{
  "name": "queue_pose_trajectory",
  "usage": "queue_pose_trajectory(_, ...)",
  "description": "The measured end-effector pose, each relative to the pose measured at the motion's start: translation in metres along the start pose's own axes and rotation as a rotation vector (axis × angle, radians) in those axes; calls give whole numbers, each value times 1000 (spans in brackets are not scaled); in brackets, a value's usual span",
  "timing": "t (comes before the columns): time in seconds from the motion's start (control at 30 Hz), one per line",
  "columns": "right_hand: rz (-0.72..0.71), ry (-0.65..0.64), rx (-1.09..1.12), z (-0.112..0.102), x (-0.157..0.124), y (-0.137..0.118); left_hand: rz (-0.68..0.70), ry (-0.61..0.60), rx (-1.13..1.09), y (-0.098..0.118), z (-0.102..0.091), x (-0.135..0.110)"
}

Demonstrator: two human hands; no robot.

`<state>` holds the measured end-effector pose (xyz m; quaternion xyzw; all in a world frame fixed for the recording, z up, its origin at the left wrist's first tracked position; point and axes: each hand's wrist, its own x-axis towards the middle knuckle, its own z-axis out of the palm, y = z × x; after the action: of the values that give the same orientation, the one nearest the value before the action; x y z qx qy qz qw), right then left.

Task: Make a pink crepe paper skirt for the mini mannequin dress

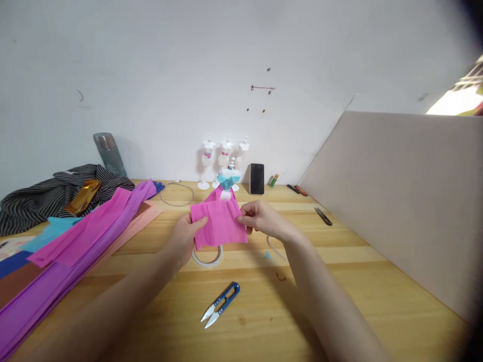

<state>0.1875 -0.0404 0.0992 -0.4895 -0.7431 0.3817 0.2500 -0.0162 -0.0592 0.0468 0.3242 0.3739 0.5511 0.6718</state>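
Left hand [186, 235] pinching left edge of pink sheet [221, 225], thumb in front; right hand [261, 219] pinching its right edge, thumb and fingers. Sheet held up between both hands over table [339, 296], creased, roughly rectangular. Just behind it: small white mannequin with teal wrap [228, 181] and pink below, lower part hidden by sheet. Below sheet, white ring [208, 264] flat on table, top covered. Nearer the camera: blue-handled snips [218, 305], blades apart, pointing lower left. Near right forearm: small blue scrap [267, 255], reddish-brown scrap [280, 277].

Further out, left: long purple strip [56, 286] beside pink strip [88, 229], peach and blue pieces too; striped cloth [35, 196] with gold packet [83, 197] on it; tilted bottle [109, 153] behind. Grey cable [177, 205] loops on table. Back: three white mannequins [207, 152] by wall, dark-screened phone [257, 179] upright, small green-yellow item [273, 180]. Right: dark cutters [323, 216] near pale partition [400, 196].
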Motion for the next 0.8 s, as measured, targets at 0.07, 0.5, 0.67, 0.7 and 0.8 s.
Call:
queue_pose_trajectory(0.07,-3,24,2,-1,3,5,51,-5,49,7,0,3)
queue_pose_trajectory(0.5,-17,267,25,5,20,20,126,-111,175,35,-8,21)
queue_pose_trajectory(0.67,-17,217,13,6,16,14,87,-111,173,36,-9,18)
queue_pose_trajectory(0.7,-31,179,14,6,14,12,68,-106,177,37,-9,18)
queue_pose_trajectory(0.8,-90,26,46,6,8,5,42,-118,189,39,-9,15)
